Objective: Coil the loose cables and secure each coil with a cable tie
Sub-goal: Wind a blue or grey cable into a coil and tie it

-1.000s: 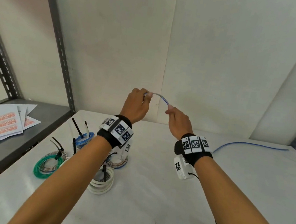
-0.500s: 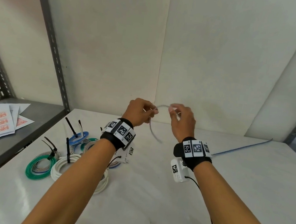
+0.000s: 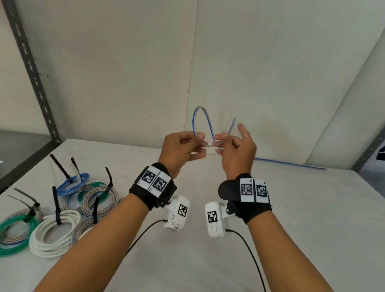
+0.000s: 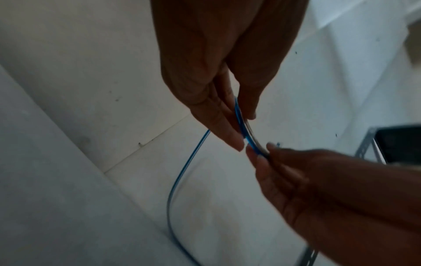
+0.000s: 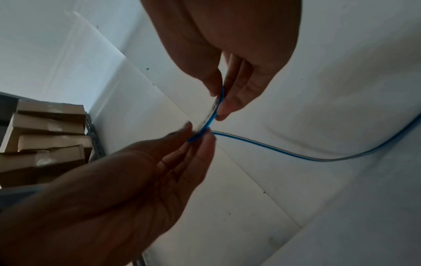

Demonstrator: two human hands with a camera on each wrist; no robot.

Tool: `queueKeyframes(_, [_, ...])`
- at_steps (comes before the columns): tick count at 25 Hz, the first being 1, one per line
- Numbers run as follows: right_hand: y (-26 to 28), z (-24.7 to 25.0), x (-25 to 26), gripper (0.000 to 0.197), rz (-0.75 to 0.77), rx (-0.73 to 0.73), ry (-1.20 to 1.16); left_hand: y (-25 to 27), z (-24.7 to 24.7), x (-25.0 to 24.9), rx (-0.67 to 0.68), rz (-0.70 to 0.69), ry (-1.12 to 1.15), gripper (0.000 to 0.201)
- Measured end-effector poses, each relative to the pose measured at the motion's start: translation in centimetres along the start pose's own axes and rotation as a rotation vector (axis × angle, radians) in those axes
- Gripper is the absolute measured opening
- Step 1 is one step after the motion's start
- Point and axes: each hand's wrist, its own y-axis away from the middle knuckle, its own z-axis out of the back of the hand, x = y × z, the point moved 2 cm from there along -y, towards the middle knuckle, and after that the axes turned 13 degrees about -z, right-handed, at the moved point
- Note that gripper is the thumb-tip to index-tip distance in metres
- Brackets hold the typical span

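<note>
My hands had come together above the table (image 3: 199, 253): left hand (image 3: 182, 144) and right hand (image 3: 236, 148) each pinched the blue cable (image 3: 201, 120), now looped upward, raised chest-high.

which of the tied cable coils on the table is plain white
The thick white cable coil at the front of the pile, held by one black cable tie; the green coil lies beside it, and the others are blue, green or grey.

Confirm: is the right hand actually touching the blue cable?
Touching. The right wrist view shows the right hand pinching the blue cable between thumb and fingertips, no gap visible.
</note>
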Motion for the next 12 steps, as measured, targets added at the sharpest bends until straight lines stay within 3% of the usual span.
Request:
queueKeyframes(2, [0.0,0.6,-0.3,0.029,0.106,-0.014,0.118,0.7,0.4,1.4,0.059,0.044,-0.031,0.026])
queueKeyframes(4, [0.1,0.7,-1.4,0.023,0.152,0.044,0.234,0.7,1.3,2.3,-0.005,0.053,0.013,0.026])
queueKeyframes(6, [0.0,0.5,-2.6,0.027,0.156,0.087,0.32,0.0,2.6,2.4,-0.102,0.033,0.062,0.026])
queueKeyframes(8, [-0.2,0.4,-3.3,0.032,0.194,0.131,0.417,-0.6,3.7,2.2,-0.11,0.015,0.026,0.028])
queueKeyframes(10, [-0.2,0.5,-3.5,0.036,0.249,0.19,0.52,-0.6,4.5,2.1,-0.039,0.021,-0.044,0.03])
queueKeyframes(12, [0.1,0.2,-3.4,0.036,0.323,0.253,0.627,-0.1,4.6,2.0,0.124,0.01,-0.154,0.028])
